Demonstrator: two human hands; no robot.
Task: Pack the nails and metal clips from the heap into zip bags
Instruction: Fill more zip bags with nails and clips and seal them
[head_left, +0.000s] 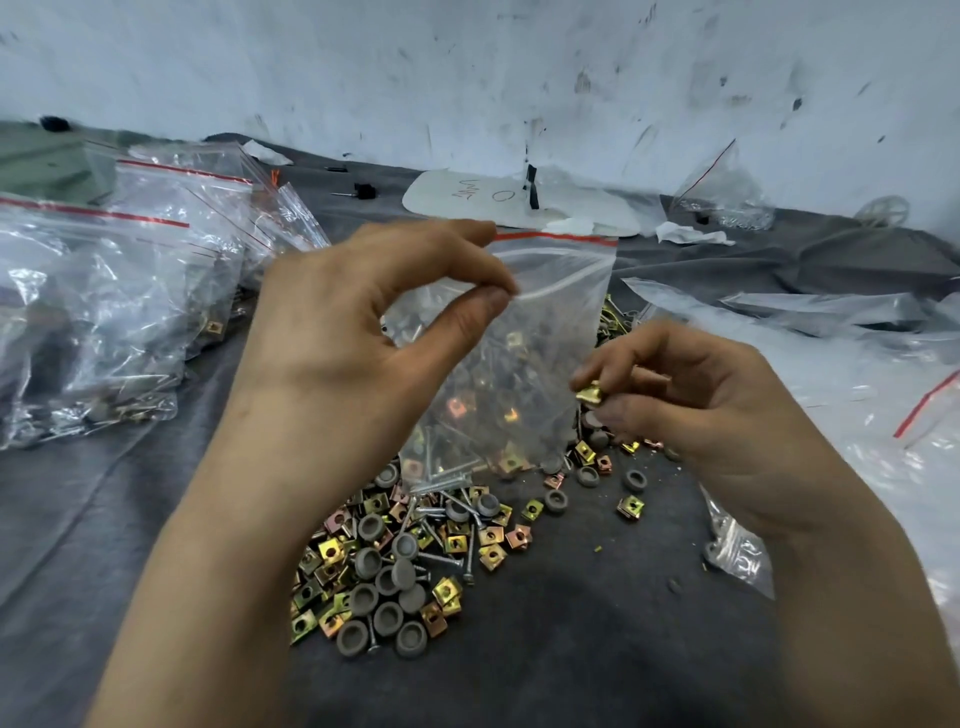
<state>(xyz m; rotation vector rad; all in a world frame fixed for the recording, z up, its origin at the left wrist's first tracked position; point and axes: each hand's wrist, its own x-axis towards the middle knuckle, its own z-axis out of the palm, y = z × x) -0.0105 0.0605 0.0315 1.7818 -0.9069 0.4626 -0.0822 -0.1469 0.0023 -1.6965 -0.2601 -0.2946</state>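
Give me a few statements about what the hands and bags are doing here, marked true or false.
1. The left hand pinches the zip bag near its top. True.
2. The right hand is empty. False: its fingertips hold a gold metal clip.
3. The heap lies on a grey cloth. True.
4. The held bag's strip is blue. False: it is red.
5. Filled bags lie at the left. True.
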